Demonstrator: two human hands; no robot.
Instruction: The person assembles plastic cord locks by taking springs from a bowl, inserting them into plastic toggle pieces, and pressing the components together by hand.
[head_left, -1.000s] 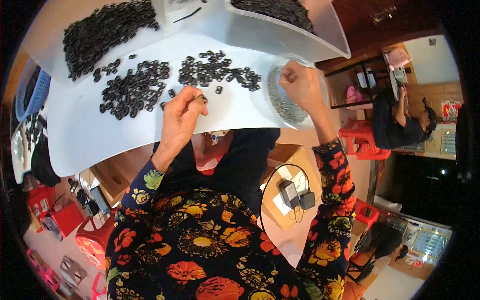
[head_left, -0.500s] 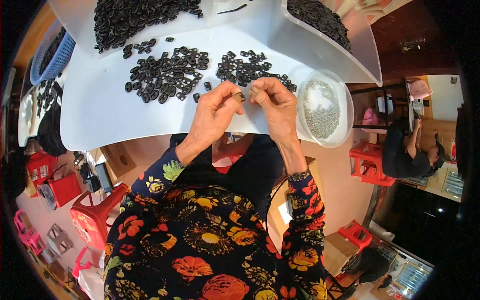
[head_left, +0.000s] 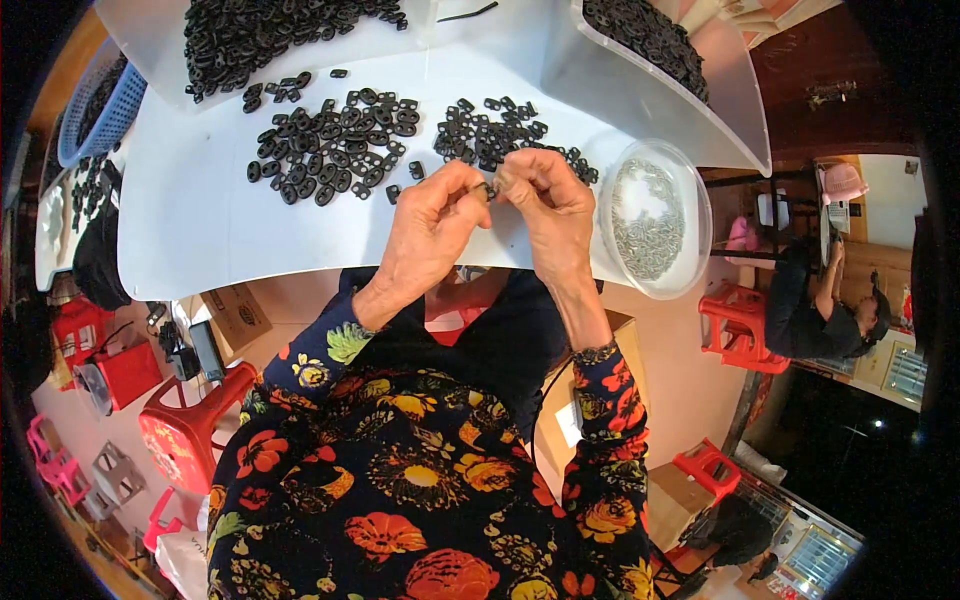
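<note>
My left hand (head_left: 437, 225) pinches a small black plastic piece (head_left: 488, 190) between thumb and fingers, just above the table's near side. Fingertips of my right hand (head_left: 553, 220) are pressed together against that piece; whatever they hold is hidden. Beyond my left hand lies a loose pile of black oval two-holed pieces (head_left: 325, 165). A second pile of smaller black pieces (head_left: 490, 135) spreads beyond my right hand. To the right of that hand stands a round clear tub (head_left: 699, 225) with many small silver metal pins or screws (head_left: 648, 245) in it.
The white table (head_left: 190, 220) carries a bin heap of black pieces (head_left: 270, 40) at the back left and a translucent bin (head_left: 600, 95) at the back right. A blue basket (head_left: 120, 110) stands far left. Red stools (head_left: 190, 420) are on the floor; a person (head_left: 820, 305) sits at right.
My right fingertips have moved left and now meet the black piece in my left hand; a small gap separated them before. The piles look the same.
</note>
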